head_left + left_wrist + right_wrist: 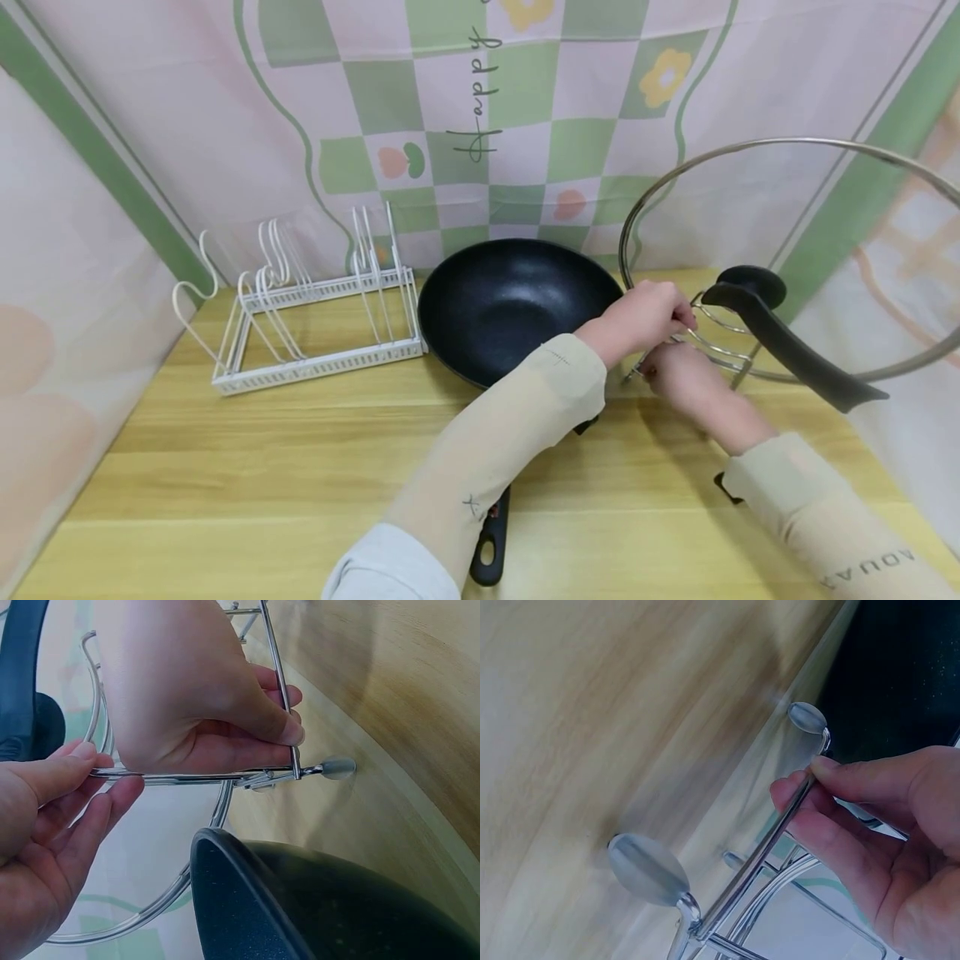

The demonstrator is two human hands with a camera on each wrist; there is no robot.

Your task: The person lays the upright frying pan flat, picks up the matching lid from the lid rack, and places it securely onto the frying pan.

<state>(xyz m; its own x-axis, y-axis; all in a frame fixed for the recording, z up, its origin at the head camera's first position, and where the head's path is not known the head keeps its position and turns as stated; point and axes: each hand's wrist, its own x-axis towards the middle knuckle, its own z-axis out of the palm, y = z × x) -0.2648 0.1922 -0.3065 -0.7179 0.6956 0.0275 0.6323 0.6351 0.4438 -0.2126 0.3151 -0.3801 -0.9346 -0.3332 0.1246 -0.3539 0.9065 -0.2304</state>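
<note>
A chromed wire lid stand (738,364) sits at the right of the table, and a large glass lid with a metal rim (750,147) and black handle (795,342) leans upright on it. My left hand (637,318) pinches an upper wire of the stand; in the left wrist view the thumb and fingers of that left hand (56,825) close on the wire. Lower down, my right hand (686,382) grips the stand's front bar. The right wrist view has this right hand (900,832) pinching the bar (754,862) near clear-capped feet (649,868).
Just left of the hands stands a black wok (517,308), its handle (491,542) pointing toward me beneath the left forearm. A white wire rack (322,364) with upright dividers is on the table's left side. Behind is a checkered cloth (521,83).
</note>
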